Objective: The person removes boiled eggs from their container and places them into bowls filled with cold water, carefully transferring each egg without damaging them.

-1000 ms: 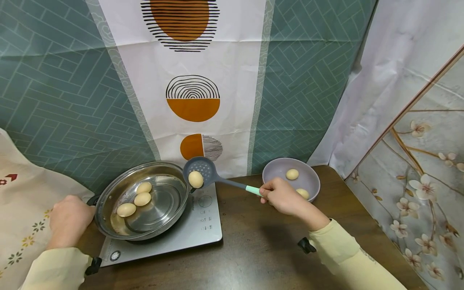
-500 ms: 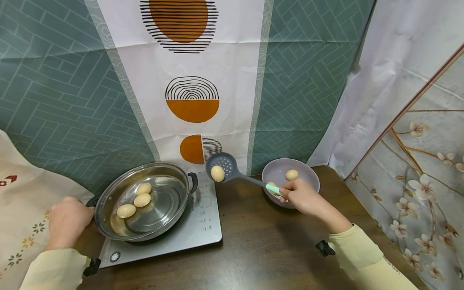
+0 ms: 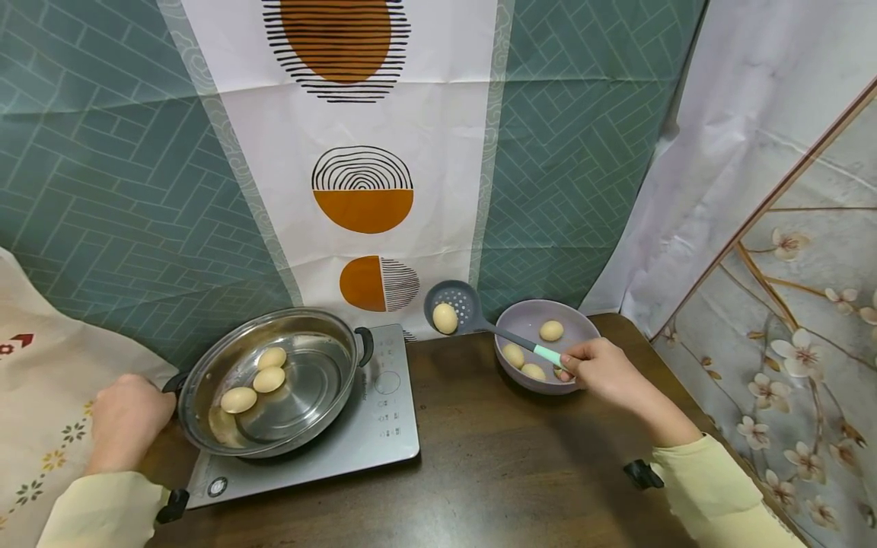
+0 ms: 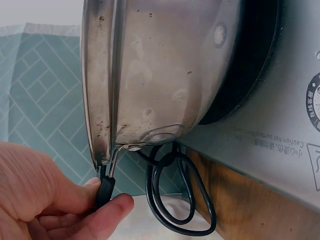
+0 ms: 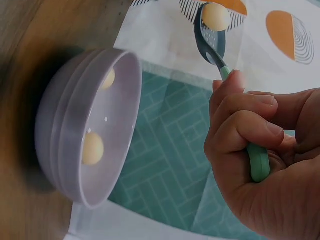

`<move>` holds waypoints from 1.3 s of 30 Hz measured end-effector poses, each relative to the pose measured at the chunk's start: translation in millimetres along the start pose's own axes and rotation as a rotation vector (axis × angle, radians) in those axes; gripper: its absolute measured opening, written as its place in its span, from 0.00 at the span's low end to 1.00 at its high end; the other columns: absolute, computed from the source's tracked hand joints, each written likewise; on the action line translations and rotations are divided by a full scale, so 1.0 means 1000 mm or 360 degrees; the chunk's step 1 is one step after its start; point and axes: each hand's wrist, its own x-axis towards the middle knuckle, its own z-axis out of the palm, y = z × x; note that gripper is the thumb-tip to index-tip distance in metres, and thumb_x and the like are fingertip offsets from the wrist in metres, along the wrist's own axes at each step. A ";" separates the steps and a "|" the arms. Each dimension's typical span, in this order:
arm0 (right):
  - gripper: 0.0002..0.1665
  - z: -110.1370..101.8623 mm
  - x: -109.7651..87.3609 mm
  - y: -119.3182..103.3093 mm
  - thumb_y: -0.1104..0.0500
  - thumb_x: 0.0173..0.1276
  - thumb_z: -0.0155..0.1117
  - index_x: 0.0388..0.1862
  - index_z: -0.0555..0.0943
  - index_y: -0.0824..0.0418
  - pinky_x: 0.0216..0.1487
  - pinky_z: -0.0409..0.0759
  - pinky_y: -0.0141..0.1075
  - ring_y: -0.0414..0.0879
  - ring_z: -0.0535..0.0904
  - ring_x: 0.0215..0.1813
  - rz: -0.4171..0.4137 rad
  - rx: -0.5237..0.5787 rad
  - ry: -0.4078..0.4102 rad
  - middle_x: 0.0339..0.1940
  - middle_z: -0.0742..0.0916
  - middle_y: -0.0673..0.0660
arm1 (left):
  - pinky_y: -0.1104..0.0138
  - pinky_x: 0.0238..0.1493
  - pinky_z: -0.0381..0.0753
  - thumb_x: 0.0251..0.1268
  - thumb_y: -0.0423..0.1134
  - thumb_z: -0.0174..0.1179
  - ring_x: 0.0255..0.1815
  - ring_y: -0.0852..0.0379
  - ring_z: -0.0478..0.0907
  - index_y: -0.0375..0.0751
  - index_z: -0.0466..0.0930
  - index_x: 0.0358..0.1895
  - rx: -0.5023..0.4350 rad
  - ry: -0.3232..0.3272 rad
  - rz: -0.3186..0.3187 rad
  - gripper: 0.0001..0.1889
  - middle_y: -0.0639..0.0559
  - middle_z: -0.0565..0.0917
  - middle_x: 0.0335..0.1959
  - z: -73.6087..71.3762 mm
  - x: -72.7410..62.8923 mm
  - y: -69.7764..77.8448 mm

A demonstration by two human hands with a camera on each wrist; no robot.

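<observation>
In the head view, my left hand (image 3: 130,415) is at the left side of a wide steel pot (image 3: 304,403). Up close in the left wrist view, thumb and fingers pinch the pot's black side handle (image 4: 104,192). Three pale eggs (image 3: 238,399) lie inside the pot. My right hand (image 3: 606,373) grips the mint-green end of a grey skimmer (image 3: 471,298). One egg (image 3: 445,319) rests in the skimmer's perforated head, left of a lilac bowl (image 3: 524,318). The skimmer's handle passes over that bowl, where several eggs (image 3: 551,330) lie.
The pot stands on a silver induction cooker (image 3: 387,426) on a brown wooden table (image 3: 479,457). A black cord (image 4: 202,227) loops below the pot's handle in the left wrist view. Behind everything hangs a patterned curtain (image 3: 438,190); a floral panel (image 3: 774,365) borders the right side.
My right hand has carried the skimmer with its egg rightward, from beside the pot's rim to near the bowl. More eggs in the bowl show now. My left hand keeps its place on the handle.
</observation>
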 end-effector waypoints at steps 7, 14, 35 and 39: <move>0.15 -0.013 -0.008 0.014 0.59 0.70 0.49 0.34 0.82 0.66 0.24 0.64 0.31 0.38 0.67 0.23 0.0043 -0.0055 0.0052 0.21 0.80 0.48 | 0.55 0.16 0.67 0.48 0.38 0.55 0.18 0.37 0.71 0.26 0.75 0.13 -0.0007 -0.0025 -0.0065 0.16 0.30 0.75 0.16 0.000 0.000 0.000; 0.17 -0.021 -0.014 0.030 0.59 0.70 0.49 0.40 0.81 0.69 0.21 0.62 0.31 0.37 0.65 0.19 0.0130 -0.0019 0.0082 0.22 0.81 0.47 | 0.55 0.16 0.67 0.48 0.38 0.55 0.18 0.36 0.72 0.25 0.75 0.14 -0.0009 -0.0018 -0.0071 0.16 0.28 0.75 0.17 -0.002 -0.001 0.001; 0.19 -0.021 -0.026 0.074 0.56 0.70 0.48 0.39 0.82 0.69 0.24 0.66 0.34 0.41 0.72 0.23 0.0280 -0.0150 0.0189 0.21 0.83 0.48 | 0.56 0.16 0.66 0.51 0.38 0.54 0.18 0.38 0.70 0.24 0.74 0.16 0.0013 -0.0040 -0.0063 0.17 0.31 0.74 0.16 0.001 -0.001 0.000; 0.20 -0.019 -0.026 0.077 0.55 0.71 0.47 0.36 0.83 0.67 0.22 0.66 0.34 0.41 0.71 0.22 0.0289 -0.0196 0.0210 0.19 0.81 0.47 | 0.56 0.16 0.66 0.51 0.38 0.53 0.19 0.39 0.69 0.23 0.74 0.17 0.0012 -0.0036 -0.0071 0.17 0.31 0.74 0.16 0.002 -0.001 0.000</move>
